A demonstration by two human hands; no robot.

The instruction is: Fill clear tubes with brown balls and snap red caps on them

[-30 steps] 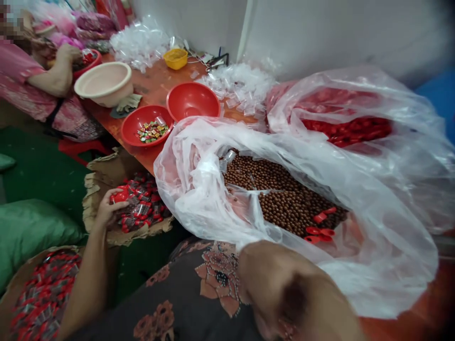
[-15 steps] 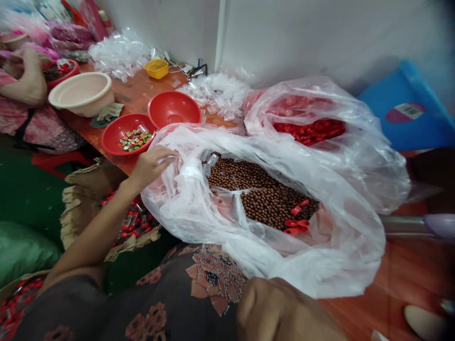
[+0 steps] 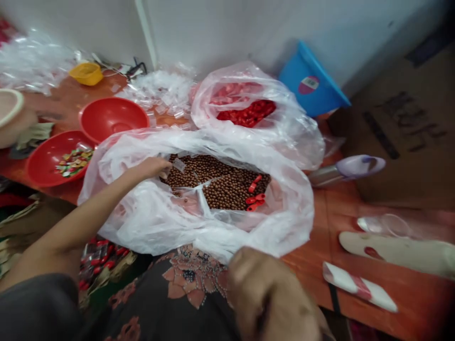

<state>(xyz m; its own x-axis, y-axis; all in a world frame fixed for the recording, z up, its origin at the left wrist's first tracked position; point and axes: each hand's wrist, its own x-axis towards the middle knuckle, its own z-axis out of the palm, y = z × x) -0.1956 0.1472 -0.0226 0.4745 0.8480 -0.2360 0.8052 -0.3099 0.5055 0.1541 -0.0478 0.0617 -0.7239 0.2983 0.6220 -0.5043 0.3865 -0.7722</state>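
Observation:
A large clear plastic bag (image 3: 284, 227) lies spread open before me, holding a mass of small brown balls (image 3: 227, 189). At the left side of its opening is my left hand (image 3: 154, 166), fingers bent down close together. What is between them, if anything, is hidden. A small clear plastic box (image 3: 178, 164) lies on the balls beside those fingertips. Several red plastic pieces (image 3: 255, 201) rest on the right part of the balls. Close to my body, below the bag's near edge, my right hand (image 3: 270, 298) is curled into a blurred fist. Its contents cannot be seen.
Two red bowls stand left of the bag; the nearer bowl (image 3: 42, 163) holds small colourful pieces. Behind are clear plastic boxes (image 3: 156, 92), a bag of red pieces (image 3: 249, 113) and a blue bin (image 3: 309, 80). A purple-handled scoop (image 3: 359, 166) and a cardboard box (image 3: 401, 123) are at right.
The view has swung to the right, bringing the scoop and cardboard box into sight. My left hand has moved from the bag's rim into its opening. My right hand stays curled.

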